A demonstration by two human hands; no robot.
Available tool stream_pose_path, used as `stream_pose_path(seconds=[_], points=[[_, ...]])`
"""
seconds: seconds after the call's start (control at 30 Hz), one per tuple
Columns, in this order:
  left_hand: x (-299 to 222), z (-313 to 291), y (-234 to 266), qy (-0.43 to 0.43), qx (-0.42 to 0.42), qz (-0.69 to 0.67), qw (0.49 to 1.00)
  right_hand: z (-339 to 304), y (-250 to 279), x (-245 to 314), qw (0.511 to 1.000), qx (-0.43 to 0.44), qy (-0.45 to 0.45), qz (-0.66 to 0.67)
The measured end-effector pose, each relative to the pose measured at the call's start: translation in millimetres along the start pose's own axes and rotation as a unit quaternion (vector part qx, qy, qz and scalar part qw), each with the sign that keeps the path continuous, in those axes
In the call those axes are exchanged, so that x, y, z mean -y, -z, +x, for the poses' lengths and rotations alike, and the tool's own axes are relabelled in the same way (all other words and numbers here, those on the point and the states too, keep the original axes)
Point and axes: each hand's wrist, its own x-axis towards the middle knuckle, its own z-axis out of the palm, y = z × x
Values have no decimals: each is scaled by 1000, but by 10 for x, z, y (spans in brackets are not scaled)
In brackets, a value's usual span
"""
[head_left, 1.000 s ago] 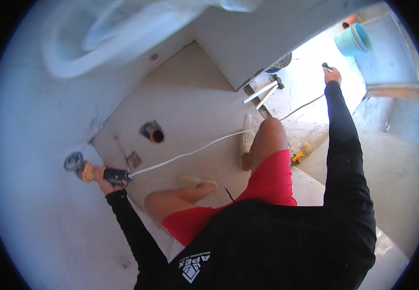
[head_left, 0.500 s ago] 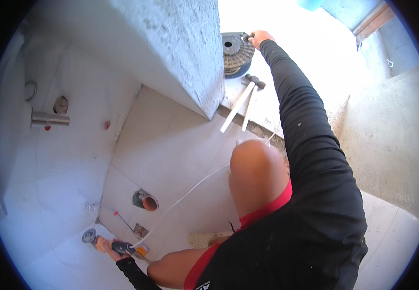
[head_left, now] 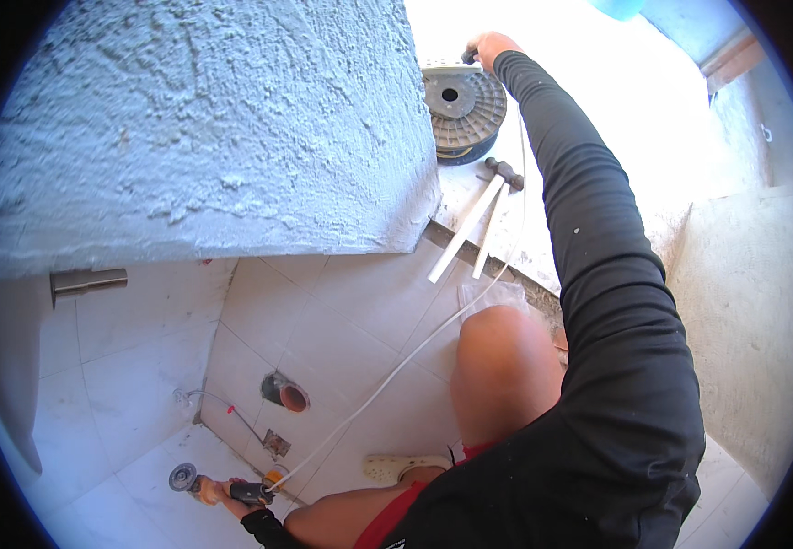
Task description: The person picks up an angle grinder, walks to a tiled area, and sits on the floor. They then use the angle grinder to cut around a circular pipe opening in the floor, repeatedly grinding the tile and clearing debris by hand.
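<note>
Grips a grinder (head_left: 250, 494) in the left hand (head_left: 230, 503) at near left — pinches a black plug (head_left: 471, 57) in the right hand (head_left: 495, 48), far side, just beside a reel (head_left: 470, 102). Holds both hands well apart, with a white cord (head_left: 387, 377) trailing from the grinder across the floor (head_left: 346, 302).

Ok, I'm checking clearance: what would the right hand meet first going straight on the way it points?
The right hand would probably meet the pale strip by the reel first, though depth is unclear.
</note>
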Motion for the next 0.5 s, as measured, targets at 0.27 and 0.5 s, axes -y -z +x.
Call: stream_pose_path(seconds=[0.27, 0.5], points=[[49, 162, 35, 21, -18, 0, 1000, 283, 29, 219, 999, 37, 32, -8], [59, 311, -25, 46, -20, 10, 999, 782, -285, 302, 994, 37, 79, -71]])
